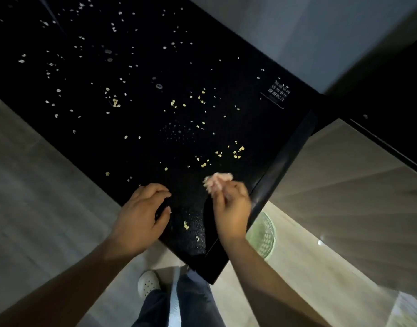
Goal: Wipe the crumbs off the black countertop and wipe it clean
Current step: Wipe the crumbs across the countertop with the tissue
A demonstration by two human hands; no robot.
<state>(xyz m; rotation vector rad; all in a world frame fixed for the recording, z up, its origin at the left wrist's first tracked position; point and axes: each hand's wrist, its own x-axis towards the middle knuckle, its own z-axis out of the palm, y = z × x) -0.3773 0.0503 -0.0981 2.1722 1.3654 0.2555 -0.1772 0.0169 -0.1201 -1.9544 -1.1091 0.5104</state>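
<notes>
The black countertop [141, 147] fills the upper middle of the head view and is strewn with pale yellow crumbs [237, 152], thickest towards its right side and thinner far up left. My right hand [231, 208] is over the near right corner, fingers closed on a small crumpled pinkish cloth or tissue [218, 180] that sticks out above the fingertips. My left hand [139, 215] rests at the near edge of the counter, fingers curled and apart, holding nothing. A few crumbs [185, 224] lie between the two hands.
A white printed label [278, 89] sits near the counter's right end. A light wood-look floor [37, 185] surrounds the counter. A green perforated round object [265, 237] lies on the floor below the right corner. My shoe [148, 283] and jeans show below.
</notes>
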